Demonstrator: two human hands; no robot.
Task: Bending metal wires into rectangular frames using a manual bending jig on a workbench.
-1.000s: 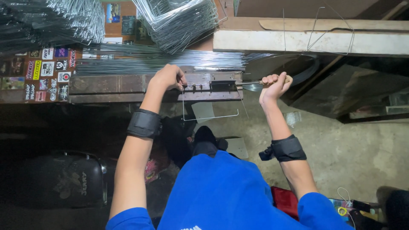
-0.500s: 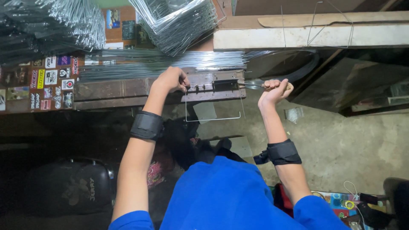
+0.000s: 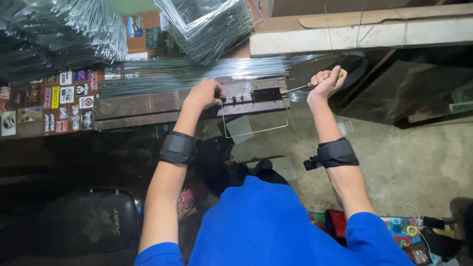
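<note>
My left hand (image 3: 206,93) is closed on a thin steel wire at the left end of a metal bending jig (image 3: 256,93) fixed to a wooden bench (image 3: 143,106). The wire (image 3: 253,132) hangs below the jig, bent into a rectangular frame open at the top. My right hand (image 3: 325,83) grips the wooden-ended lever handle (image 3: 300,88) that sticks out from the jig's right side. Both wrists wear black straps.
A bundle of straight steel wires (image 3: 187,71) lies along the bench behind the jig. Stacks of finished wire frames (image 3: 212,24) and more wire (image 3: 59,34) sit above. A white wooden beam (image 3: 359,34) runs at the upper right. Stickers cover the board at left (image 3: 44,103). Concrete floor (image 3: 409,157) below.
My right hand has swung the lever handle upward and slightly right. The bent wire frame still hangs under the jig, and my left hand stays on the wire.
</note>
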